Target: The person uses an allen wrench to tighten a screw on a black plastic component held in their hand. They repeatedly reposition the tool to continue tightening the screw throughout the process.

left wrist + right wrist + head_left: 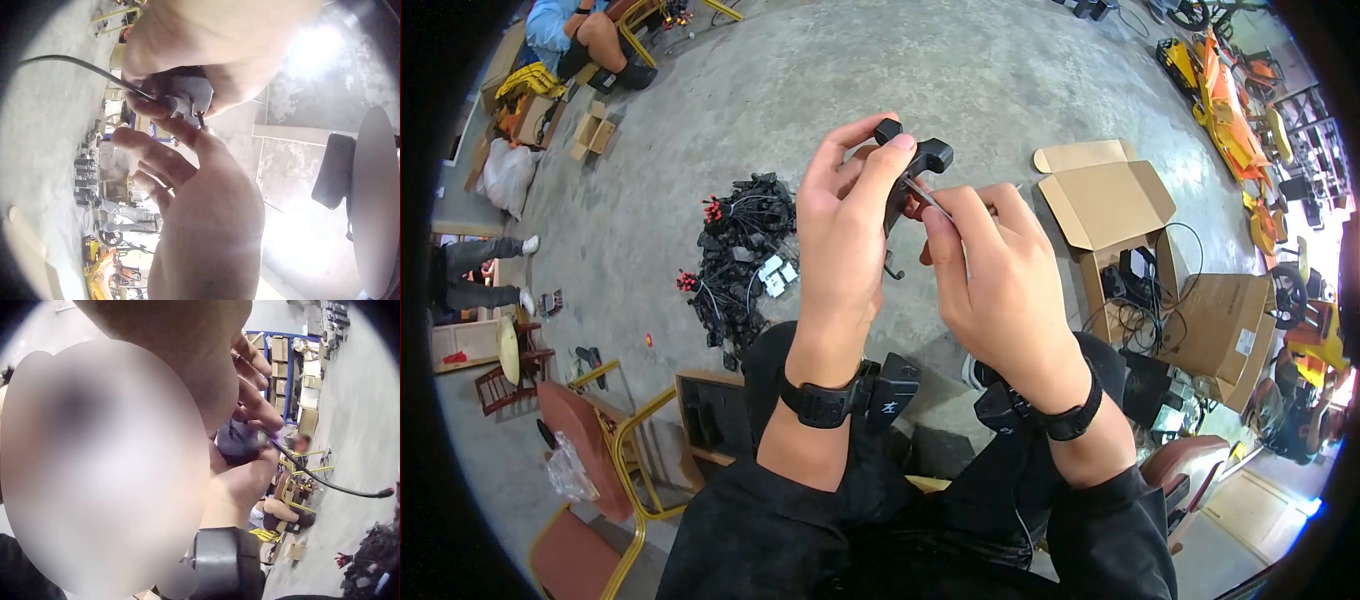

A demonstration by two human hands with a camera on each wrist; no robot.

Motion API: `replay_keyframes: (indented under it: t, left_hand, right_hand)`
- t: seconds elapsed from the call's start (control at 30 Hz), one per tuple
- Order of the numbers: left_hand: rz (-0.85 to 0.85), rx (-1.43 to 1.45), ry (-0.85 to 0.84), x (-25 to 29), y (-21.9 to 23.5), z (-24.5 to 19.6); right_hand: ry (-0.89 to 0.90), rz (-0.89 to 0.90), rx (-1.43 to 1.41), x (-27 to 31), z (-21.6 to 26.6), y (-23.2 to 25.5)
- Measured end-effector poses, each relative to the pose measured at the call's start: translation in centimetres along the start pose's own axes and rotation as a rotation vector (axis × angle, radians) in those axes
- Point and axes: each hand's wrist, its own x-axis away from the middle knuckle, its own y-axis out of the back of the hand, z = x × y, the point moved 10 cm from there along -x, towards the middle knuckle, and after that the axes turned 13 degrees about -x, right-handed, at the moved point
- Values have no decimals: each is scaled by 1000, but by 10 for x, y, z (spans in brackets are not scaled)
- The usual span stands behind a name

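My left hand (840,220) grips a small black plastic device (935,156), its thumb laid across the top. From the device hangs a thin black cable (337,486), with a reddish tip in the right wrist view. Between thumb and index finger my right hand (1005,275) pinches a slim grey metal tool (924,193), whose far end meets the device. Fingers hide most of the tool, and I cannot tell its kind. In the left wrist view, the device's grey underside (194,92) shows between the hands.
On the floor left of the hands lies a heap of black devices (745,270) with red-tipped cables and some white pieces. An open cardboard box (1105,205) with black cables stands right, beside another carton (1215,320). Chairs (585,450) stand lower left; a person (585,40) sits upper left.
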Motion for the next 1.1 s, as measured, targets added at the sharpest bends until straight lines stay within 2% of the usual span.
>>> replay_keyframes:
  t: [0.03,0.13,0.27,0.33,0.37,0.47,0.53,0.57,0.63,0.77,0.83,0.97,1.03,1.1]
  left_hand:
    - [1,0,1,0,0,1]
    - [6,-15,3,-1,1,3]
    - [6,-51,7,-2,4,5]
    - [13,-72,17,-1,3,6]
    - [10,-52,24,-1,3,5]
    - [-4,-18,25,-2,2,4]
    - [-11,-5,22,-2,3,5]
    - [-9,-28,15,-2,4,5]
    - [-3,-52,1,-1,3,2]
    - [0,-36,15,0,-1,2]
    - [-13,-19,22,0,0,3]
    - [-8,-30,14,-1,1,4]
    - [1,-30,14,0,1,4]
    - [3,-20,52,0,1,5]
  right_hand:
    - [78,-9,96,0,7,0]
    - [161,-14,231,1,16,0]
    - [32,8,68,-1,8,1]
    - [-736,112,-840,16,-34,-26]
    - [-737,110,-840,17,-34,-24]
    - [-690,143,-922,16,-33,-27]
    - [-493,98,-614,10,-31,-15]
    - [-491,95,-614,11,-32,-16]
    - [-240,49,-316,2,-15,-3]
    - [-173,15,-176,2,-15,-2]
    - [49,-8,58,0,1,0]
    - [175,-33,158,-3,20,6]
    - [-740,91,-748,16,-36,-21]
    - [-676,100,-735,14,-33,-17]
